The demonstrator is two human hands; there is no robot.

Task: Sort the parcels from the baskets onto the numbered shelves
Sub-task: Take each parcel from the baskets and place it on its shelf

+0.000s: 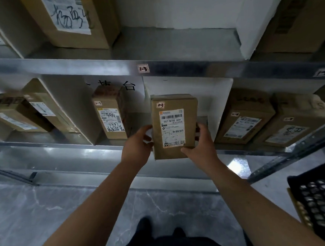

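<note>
**Cardboard, steel and plastic**

The held parcel is matt brown cardboard with a smooth white paper label. The shelf edge is bare grey metal with a dull sheen. The floor looks glossy, marbled grey. The basket at near right is black perforated plastic

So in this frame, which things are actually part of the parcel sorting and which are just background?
In the job:
- held parcel, gripped on both sides by left hand and right hand
- shelf tag 1-3 on the shelf rail
- black basket at the right
- shelved parcel marked 1-3

Just there:
- grey floor
- white wall
</note>
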